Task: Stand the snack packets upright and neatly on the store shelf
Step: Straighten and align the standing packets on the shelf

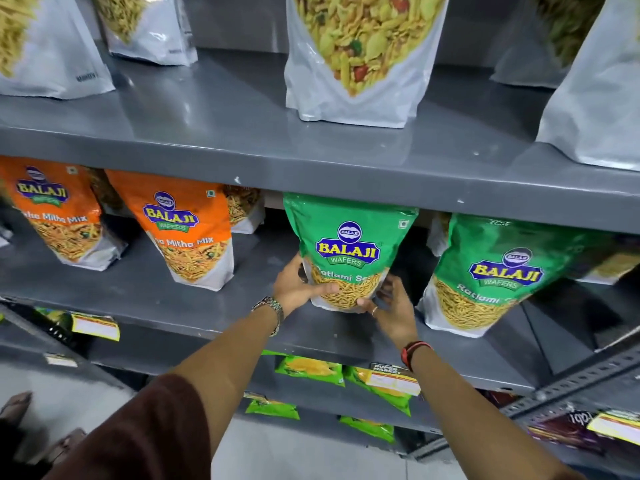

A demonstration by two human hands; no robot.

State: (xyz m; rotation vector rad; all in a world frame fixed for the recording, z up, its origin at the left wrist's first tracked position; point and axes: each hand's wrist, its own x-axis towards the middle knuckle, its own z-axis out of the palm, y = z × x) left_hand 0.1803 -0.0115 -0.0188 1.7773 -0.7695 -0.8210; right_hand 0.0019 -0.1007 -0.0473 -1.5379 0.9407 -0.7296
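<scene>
A green Balaji Ratlami Sev packet [348, 237] stands upright on the middle grey shelf [194, 299]. My left hand [298, 285] grips its lower left corner, thumb across the front. My right hand [391, 306] holds its lower right corner from below and behind. A second green packet [495, 275] stands to the right, leaning left. Two orange Mitha Mix packets [52, 213] [187, 230] stand to the left, both tilted.
The upper shelf [242, 133] carries white packets of yellow snacks [363, 53]. More packets stand behind the front row. Lower shelves hold small green packets [311, 368] and yellow price tags [93, 327]. A perforated metal upright [571, 386] runs at the right.
</scene>
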